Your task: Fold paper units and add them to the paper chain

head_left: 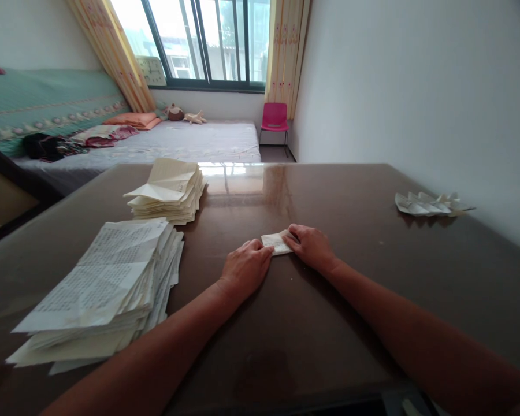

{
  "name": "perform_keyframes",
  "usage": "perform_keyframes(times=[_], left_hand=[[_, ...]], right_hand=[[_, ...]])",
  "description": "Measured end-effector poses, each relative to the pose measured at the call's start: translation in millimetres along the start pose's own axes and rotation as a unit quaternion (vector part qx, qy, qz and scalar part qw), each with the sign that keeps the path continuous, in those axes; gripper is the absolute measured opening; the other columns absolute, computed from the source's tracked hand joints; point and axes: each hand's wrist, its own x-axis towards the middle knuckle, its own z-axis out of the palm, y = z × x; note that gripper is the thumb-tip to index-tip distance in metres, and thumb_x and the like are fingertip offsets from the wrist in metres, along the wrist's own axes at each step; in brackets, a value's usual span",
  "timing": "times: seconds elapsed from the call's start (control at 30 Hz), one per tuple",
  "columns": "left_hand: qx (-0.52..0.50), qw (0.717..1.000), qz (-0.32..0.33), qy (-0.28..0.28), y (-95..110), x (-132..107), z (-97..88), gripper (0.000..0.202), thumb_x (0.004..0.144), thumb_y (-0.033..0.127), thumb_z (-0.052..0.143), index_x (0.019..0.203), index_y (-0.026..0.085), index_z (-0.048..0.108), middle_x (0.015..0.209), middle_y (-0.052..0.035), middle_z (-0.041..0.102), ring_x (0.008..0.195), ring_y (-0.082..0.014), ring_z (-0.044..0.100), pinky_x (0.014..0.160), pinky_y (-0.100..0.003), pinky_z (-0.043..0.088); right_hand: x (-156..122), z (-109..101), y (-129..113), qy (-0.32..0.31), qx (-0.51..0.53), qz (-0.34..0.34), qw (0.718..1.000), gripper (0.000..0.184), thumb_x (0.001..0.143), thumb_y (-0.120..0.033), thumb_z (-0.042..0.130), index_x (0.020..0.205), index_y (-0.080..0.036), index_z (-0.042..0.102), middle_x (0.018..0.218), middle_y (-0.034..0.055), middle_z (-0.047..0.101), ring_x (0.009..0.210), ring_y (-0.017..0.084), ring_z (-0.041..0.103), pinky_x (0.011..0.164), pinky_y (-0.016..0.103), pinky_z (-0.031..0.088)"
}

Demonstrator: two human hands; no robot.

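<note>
A small folded piece of paper (277, 242) lies on the brown table in front of me, between my two hands. My left hand (248, 266) has its fingers curled, and the thumb presses the paper's left edge. On the other side, my right hand (311, 245) grips the right end with thumb and fingers closed on it. To the left sits a tall stack of printed sheets (99, 271), creased and uneven. Behind that stack stands a pile of cream-coloured folded paper (169, 188). Several folded paper pieces (431, 205) stand in a row at the far right.
The glossy brown table (329, 196) reaches toward a bed (208, 141) with orange pillows (134, 119) and soft toys. Beyond it are a window and curtains. A pink chair (274, 117) stands by the white wall (416, 92), which runs along the table's right side.
</note>
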Motion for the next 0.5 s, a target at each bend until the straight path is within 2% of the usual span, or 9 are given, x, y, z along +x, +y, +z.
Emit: perform_keyframes(times=[0.37,0.43,0.5], left_hand=[[0.06,0.998,0.012,-0.017,5.4,-0.9,-3.6,0.032,0.096,0.038,0.035,0.107,0.027,0.063,0.098,-0.0052,0.059,0.088,-0.0181,0.055,0.063,-0.025,0.048],[0.073,0.997,0.033,-0.005,5.9,-0.6,-1.6,0.031,0.096,0.034,0.036,0.106,0.024,0.063,0.099,-0.0067,0.059,0.094,-0.0203,0.054,0.069,-0.028,0.05],[0.082,0.994,0.076,0.018,4.8,-0.1,3.7,0.029,0.095,0.028,0.038,0.108,0.018,0.062,0.106,-0.0094,0.059,0.104,-0.023,0.052,0.082,-0.033,0.05]], right_hand=[[3.5,1.2,-0.5,-0.014,-0.01,0.022,1.0,0.035,0.09,-0.051,0.043,0.082,-0.022,0.06,0.082,0.0037,0.068,0.07,0.016,0.059,0.053,0.027,0.023],[3.7,1.8,-0.4,-0.016,-0.016,0.023,0.999,0.035,0.09,-0.052,0.043,0.083,-0.022,0.061,0.084,0.0042,0.069,0.07,0.017,0.06,0.053,0.027,0.024],[3.8,2.4,-0.4,-0.017,-0.016,0.023,0.999,0.035,0.091,-0.051,0.042,0.085,-0.023,0.061,0.086,0.0043,0.07,0.072,0.017,0.06,0.055,0.026,0.025]])
